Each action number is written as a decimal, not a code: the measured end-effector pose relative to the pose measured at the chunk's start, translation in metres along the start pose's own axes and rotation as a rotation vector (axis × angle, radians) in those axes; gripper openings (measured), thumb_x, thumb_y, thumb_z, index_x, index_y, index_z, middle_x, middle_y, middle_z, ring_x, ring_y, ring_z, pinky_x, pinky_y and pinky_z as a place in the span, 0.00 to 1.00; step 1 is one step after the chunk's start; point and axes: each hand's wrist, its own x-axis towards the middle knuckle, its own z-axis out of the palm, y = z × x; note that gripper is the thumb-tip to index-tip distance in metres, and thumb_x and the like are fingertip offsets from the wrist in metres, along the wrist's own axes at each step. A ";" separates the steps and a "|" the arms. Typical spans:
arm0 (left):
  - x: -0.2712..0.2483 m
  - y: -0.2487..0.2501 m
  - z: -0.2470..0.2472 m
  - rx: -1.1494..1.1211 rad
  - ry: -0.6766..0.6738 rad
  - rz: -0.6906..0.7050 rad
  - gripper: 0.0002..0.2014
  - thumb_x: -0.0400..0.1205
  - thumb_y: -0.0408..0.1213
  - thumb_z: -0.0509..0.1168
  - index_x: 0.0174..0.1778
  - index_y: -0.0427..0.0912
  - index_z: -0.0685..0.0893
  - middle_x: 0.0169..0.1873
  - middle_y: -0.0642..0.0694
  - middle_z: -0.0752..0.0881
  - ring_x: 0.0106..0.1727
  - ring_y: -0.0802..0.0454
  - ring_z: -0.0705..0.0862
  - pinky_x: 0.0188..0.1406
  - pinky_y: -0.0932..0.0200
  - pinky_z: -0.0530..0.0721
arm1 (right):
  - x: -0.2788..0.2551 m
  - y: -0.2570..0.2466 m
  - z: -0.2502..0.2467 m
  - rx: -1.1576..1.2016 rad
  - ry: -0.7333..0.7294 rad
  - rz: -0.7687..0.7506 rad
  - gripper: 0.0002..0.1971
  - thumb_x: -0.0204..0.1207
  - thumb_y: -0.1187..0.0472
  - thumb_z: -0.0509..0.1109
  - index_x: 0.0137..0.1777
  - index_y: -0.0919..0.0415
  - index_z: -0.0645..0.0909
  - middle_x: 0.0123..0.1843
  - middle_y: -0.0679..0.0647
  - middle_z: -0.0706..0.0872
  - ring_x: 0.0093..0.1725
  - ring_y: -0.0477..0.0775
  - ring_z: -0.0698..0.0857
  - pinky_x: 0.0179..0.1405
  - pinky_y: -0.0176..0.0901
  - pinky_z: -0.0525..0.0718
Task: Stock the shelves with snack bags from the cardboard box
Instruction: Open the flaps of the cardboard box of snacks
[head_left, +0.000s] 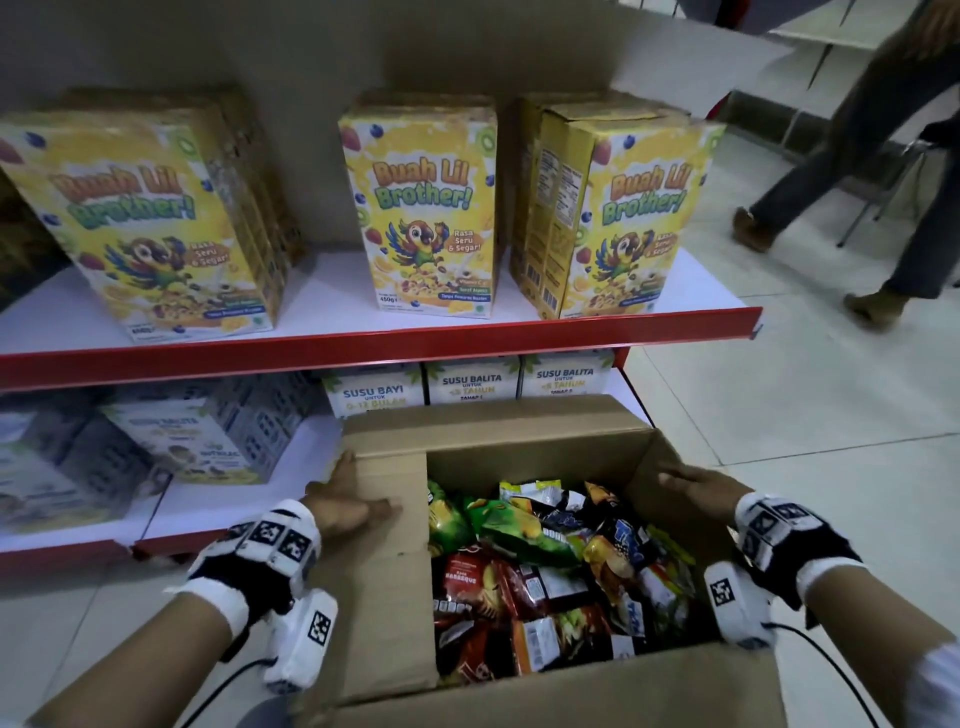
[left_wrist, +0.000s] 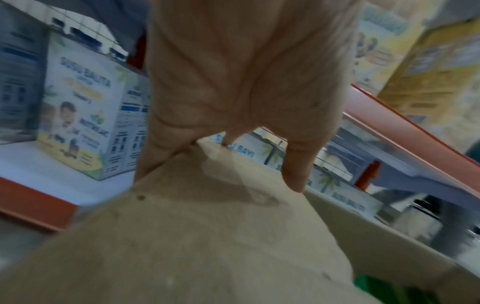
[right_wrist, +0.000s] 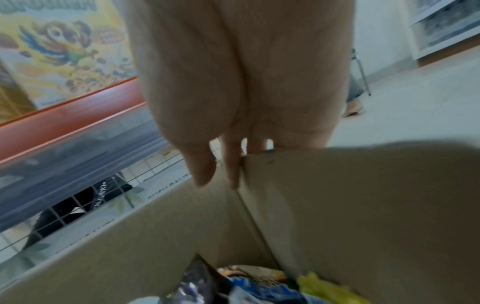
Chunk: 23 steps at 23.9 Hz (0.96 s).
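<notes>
An open cardboard box (head_left: 519, 696) sits low in the head view, filled with several snack bags (head_left: 545, 571) in green, red, blue and yellow. My left hand (head_left: 348, 499) grips the box's left flap (head_left: 384, 597). In the left wrist view the fingers of this left hand (left_wrist: 233, 102) go over the flap's (left_wrist: 207, 236) far edge and the thumb lies on top. My right hand (head_left: 696, 488) holds the right flap's top edge. The right wrist view shows the right hand (right_wrist: 246, 82) with its thumb inside the flap (right_wrist: 363, 195) and its fingers outside.
A red-edged upper shelf (head_left: 337, 296) carries yellow cereal boxes (head_left: 426, 208). The lower shelf (head_left: 218, 499) holds white milk boxes (head_left: 208, 441) and touches the box's far side. A person's legs (head_left: 883, 182) cross the tiled floor (head_left: 805, 415) at the right.
</notes>
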 end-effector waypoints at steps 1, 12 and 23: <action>-0.008 0.005 0.005 0.018 0.006 -0.040 0.63 0.63 0.67 0.73 0.84 0.42 0.44 0.83 0.39 0.52 0.83 0.36 0.55 0.81 0.46 0.57 | -0.007 0.007 0.001 0.020 -0.020 -0.028 0.25 0.82 0.54 0.64 0.79 0.49 0.67 0.80 0.59 0.68 0.78 0.60 0.69 0.73 0.44 0.65; -0.058 0.041 0.054 0.294 0.235 -0.197 0.63 0.66 0.74 0.63 0.81 0.43 0.31 0.81 0.30 0.35 0.82 0.29 0.37 0.78 0.30 0.43 | -0.067 0.035 0.033 0.139 0.110 -0.094 0.42 0.78 0.61 0.70 0.84 0.59 0.46 0.81 0.64 0.65 0.76 0.62 0.71 0.69 0.42 0.69; -0.141 -0.052 -0.085 -0.456 0.137 0.061 0.18 0.87 0.35 0.56 0.75 0.43 0.71 0.66 0.39 0.80 0.47 0.43 0.83 0.41 0.50 0.84 | -0.077 0.048 0.043 0.097 0.171 -0.036 0.38 0.80 0.61 0.67 0.84 0.59 0.48 0.79 0.67 0.67 0.74 0.66 0.72 0.69 0.46 0.70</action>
